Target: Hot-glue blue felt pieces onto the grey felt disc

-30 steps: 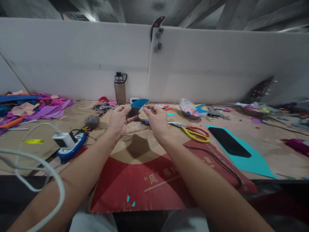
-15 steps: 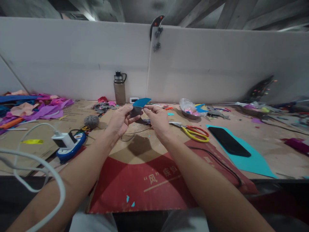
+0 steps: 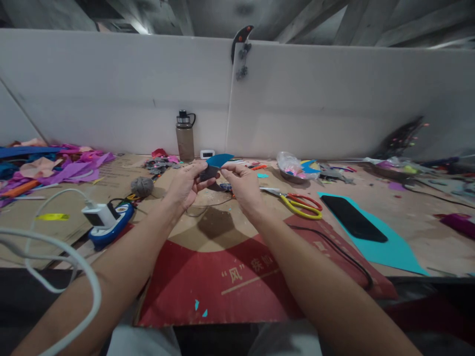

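Above the cardboard, my left hand (image 3: 186,184) is closed on a small felt piece, its fingers and thumb pinching a dark grey part (image 3: 208,172) with a blue part (image 3: 219,159) standing up from it. My right hand (image 3: 243,187) pinches close to the right edge of this piece. Whatever sits between the right fingertips is too small to make out. A thin cord (image 3: 202,213) lies on the cardboard below the hands. Scissors (image 3: 302,206) with red and yellow handles lie to the right of my right hand.
Red-printed cardboard (image 3: 222,287) covers the table before me. A phone (image 3: 352,217) rests on turquoise sheet (image 3: 403,254) at right. On the left are a power strip (image 3: 111,232), grey yarn ball (image 3: 142,187) and felt scraps (image 3: 74,170). A bottle (image 3: 184,138) stands behind; a bowl (image 3: 297,177) holds scraps.
The blue part of the felt piece looks slightly lower and flatter. Both hands keep their pinch in nearly the same place, and the whole view has shifted a little.
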Available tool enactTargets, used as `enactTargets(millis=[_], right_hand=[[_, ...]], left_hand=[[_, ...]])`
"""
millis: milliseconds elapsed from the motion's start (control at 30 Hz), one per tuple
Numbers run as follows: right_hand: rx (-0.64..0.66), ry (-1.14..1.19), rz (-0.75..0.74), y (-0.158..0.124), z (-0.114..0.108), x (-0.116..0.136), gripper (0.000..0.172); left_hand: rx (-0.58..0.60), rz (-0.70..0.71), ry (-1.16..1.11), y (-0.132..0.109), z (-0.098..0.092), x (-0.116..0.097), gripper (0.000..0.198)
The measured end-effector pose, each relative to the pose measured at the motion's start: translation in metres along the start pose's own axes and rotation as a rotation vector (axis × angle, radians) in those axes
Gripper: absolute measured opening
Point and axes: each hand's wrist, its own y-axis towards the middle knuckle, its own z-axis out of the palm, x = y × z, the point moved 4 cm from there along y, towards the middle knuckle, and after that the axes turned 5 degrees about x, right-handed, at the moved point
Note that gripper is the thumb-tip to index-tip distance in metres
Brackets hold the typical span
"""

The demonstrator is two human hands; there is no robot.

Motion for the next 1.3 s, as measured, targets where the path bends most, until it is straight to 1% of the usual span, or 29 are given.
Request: enactTargets(millis=[100, 200, 367, 433, 533, 633, 700, 800, 867, 933, 1033, 1133, 1200, 1300], right_hand=[[0.013, 0.020, -0.006, -0.001, 0.001, 0.001, 0.020], [0.041, 0.037, 0.019, -0.001, 0.002, 0.001, 0.020], [0.093, 0.080, 0.002, -0.002, 0.004, 0.003, 0.016], [0.116, 0.072, 0.007, -0.001, 0.004, 0.005, 0.016], [0.142, 0.063, 0.030, -0.002, 0.006, 0.007, 0.018], [0.160, 0.118, 0.065, -0.003, 0.008, 0.008, 0.017], [0.182, 0.182, 0.083, -0.005, 0.011, 0.008, 0.015], [0.193, 0.215, 0.091, -0.006, 0.012, 0.005, 0.016], [0.174, 0.164, 0.099, -0.006, 0.011, 0.003, 0.018], [0.137, 0.088, 0.104, -0.006, 0.008, 0.001, 0.019], [0.077, 0.013, 0.086, -0.005, 0.003, 0.001, 0.019], [0.038, -0.015, 0.065, -0.005, 0.000, 0.003, 0.018], [0.029, -0.037, 0.042, -0.006, -0.002, 0.005, 0.017], [0.063, -0.103, -0.041, -0.008, -0.002, 0.009, 0.013]], left_hand=[[-0.016, -0.018, 0.000, 0.001, -0.002, 0.001, 0.018], [-0.024, -0.030, -0.004, 0.002, -0.003, 0.001, 0.018], [-0.023, -0.060, -0.022, 0.001, -0.001, 0.001, 0.019], [-0.034, -0.100, -0.028, 0.000, 0.000, 0.002, 0.018], [-0.041, -0.198, -0.044, -0.001, 0.000, 0.005, 0.015], [0.032, -0.247, -0.050, 0.001, 0.001, 0.012, 0.015], [0.099, -0.219, -0.032, 0.003, 0.002, 0.015, 0.017], [0.146, -0.143, 0.033, 0.003, 0.004, 0.018, 0.018], [0.155, -0.102, 0.076, 0.001, 0.007, 0.016, 0.015], [0.169, -0.089, 0.080, -0.002, 0.011, 0.014, 0.014], [0.217, -0.098, 0.061, -0.007, 0.018, 0.011, 0.022], [0.251, -0.054, 0.148, -0.007, 0.020, 0.010, 0.027], [0.262, -0.015, 0.223, -0.006, 0.019, 0.011, 0.026], [0.254, 0.007, 0.277, -0.004, 0.016, 0.013, 0.021]])
